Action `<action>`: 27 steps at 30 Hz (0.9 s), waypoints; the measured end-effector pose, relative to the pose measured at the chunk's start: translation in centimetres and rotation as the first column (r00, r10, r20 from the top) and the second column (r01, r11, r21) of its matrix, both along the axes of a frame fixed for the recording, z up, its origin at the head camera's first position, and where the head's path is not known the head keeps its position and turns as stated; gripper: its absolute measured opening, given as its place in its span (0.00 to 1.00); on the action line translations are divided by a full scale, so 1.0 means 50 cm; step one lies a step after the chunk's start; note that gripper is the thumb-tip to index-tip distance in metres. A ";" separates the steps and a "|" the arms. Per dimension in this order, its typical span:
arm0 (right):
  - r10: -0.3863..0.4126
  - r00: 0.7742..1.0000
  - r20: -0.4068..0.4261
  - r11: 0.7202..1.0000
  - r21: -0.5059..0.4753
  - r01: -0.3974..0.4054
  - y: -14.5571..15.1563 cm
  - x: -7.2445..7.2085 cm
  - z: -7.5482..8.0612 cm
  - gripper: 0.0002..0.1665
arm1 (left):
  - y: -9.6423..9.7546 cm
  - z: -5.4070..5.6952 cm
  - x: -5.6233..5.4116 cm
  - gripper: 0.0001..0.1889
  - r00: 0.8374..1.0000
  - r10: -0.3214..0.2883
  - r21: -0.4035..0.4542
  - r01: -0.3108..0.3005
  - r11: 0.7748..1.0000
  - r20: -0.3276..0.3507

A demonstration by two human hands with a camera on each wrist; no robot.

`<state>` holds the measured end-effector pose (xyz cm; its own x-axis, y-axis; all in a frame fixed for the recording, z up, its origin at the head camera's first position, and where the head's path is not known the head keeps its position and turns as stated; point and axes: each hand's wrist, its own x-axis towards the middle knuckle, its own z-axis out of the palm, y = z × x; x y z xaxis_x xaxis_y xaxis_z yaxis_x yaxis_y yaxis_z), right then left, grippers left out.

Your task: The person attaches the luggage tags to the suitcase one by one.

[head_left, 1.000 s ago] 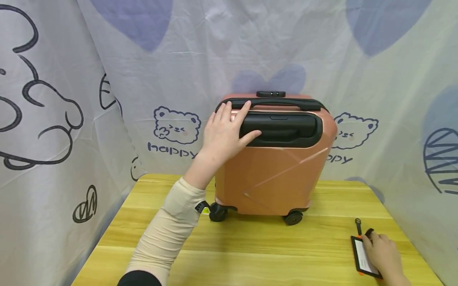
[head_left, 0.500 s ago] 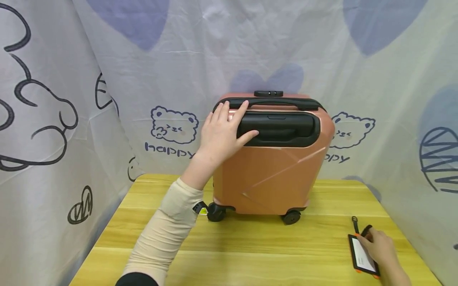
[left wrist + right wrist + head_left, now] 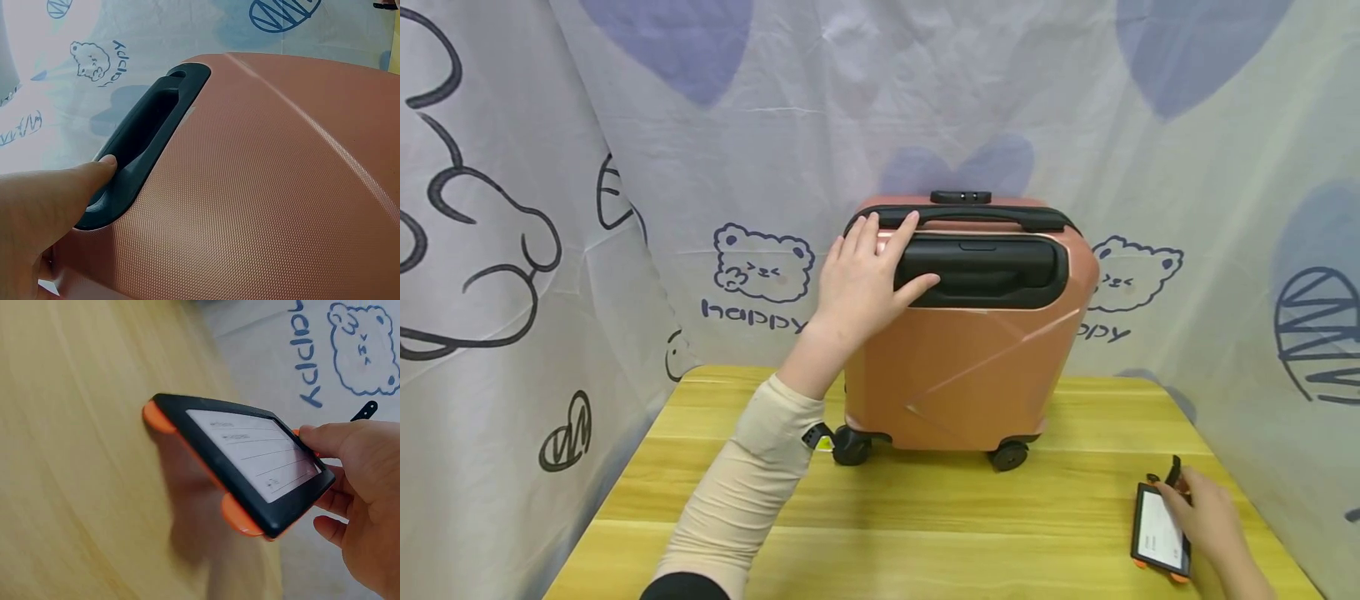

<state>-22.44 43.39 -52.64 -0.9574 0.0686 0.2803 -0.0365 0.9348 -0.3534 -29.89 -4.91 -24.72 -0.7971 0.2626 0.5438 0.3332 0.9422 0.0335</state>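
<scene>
An orange-pink suitcase (image 3: 962, 375) stands upright on its wheels at the back middle of the table. My left hand (image 3: 861, 287) rests on its upper left corner, fingers spread and straight, with the fingertips at the black top handle. In the left wrist view the thumb (image 3: 103, 165) lies on the black recessed panel (image 3: 147, 131). At the right, my right hand (image 3: 1210, 512) pinches a luggage tag (image 3: 1161, 529) by its strap end. The right wrist view shows the tag's black frame, white card and orange corners (image 3: 240, 515), tilted up above the wood with a shadow beneath.
The yellow wooden table (image 3: 985, 533) stretches in front of the suitcase. A white printed cloth (image 3: 700, 150) hangs close behind it and along both sides. Black wheels (image 3: 1009, 456) hold the suitcase's body off the tabletop.
My right hand has raised the luggage tag's strap end, and the black strap now points up from the fingers. The left hand stays on the suitcase; the head view shifts slightly.
</scene>
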 end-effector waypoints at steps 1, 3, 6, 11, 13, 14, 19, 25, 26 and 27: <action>0.007 1.000 -0.009 1.000 -0.003 -0.007 -0.003 0.003 0.004 0.15 | -0.001 0.000 0.000 0.41 1.000 0.000 0.000 0.000 1.000 -0.001; 0.019 0.999 -0.029 1.000 -0.008 -0.020 -0.013 0.009 0.015 0.16 | -0.002 -0.001 0.000 0.42 1.000 0.000 0.001 0.000 1.000 0.003; 0.030 0.998 -0.060 1.000 -0.003 -0.030 -0.030 0.016 0.029 0.16 | -0.003 -0.001 0.001 0.42 1.000 0.000 0.005 0.000 1.000 0.007; 0.054 0.994 -0.093 0.998 0.029 -0.052 -0.059 0.031 0.056 0.17 | -0.002 -0.001 0.001 0.42 1.000 -0.007 0.009 0.007 1.000 0.006; 0.079 0.990 -0.113 0.996 0.052 -0.074 -0.070 0.034 0.064 0.18 | -0.002 -0.001 0.001 0.41 1.000 -0.009 0.012 0.009 1.000 0.008; 0.097 0.987 -0.129 0.994 0.068 -0.089 -0.076 0.036 0.069 0.18 | -0.002 -0.002 0.001 0.41 1.000 -0.009 0.015 0.009 1.000 0.009; 0.188 0.962 -0.197 0.977 0.143 -0.161 -0.101 0.040 0.084 0.18 | -0.003 -0.003 -0.001 0.41 1.000 -0.006 0.020 0.006 1.000 0.004; 0.228 0.942 -0.248 0.970 0.143 -0.197 -0.123 0.043 0.095 0.16 | -0.002 -0.002 -0.001 0.41 1.000 -0.008 0.011 0.008 1.000 -0.014; 0.232 0.935 -0.269 0.970 0.139 -0.201 -0.126 0.042 0.098 0.16 | -0.001 -0.002 -0.001 0.41 1.000 -0.008 0.010 0.008 1.000 -0.013; 0.234 0.930 -0.285 0.970 0.130 -0.204 -0.129 0.042 0.101 0.16 | -0.001 -0.001 -0.001 0.41 1.000 -0.008 0.010 0.008 1.000 -0.010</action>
<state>-20.36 36.96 -47.60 -0.8182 -0.1749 0.5477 -0.3333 0.9205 -0.2039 -29.94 -4.96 -24.78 -0.7897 0.2632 0.5542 0.3409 0.9393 0.0397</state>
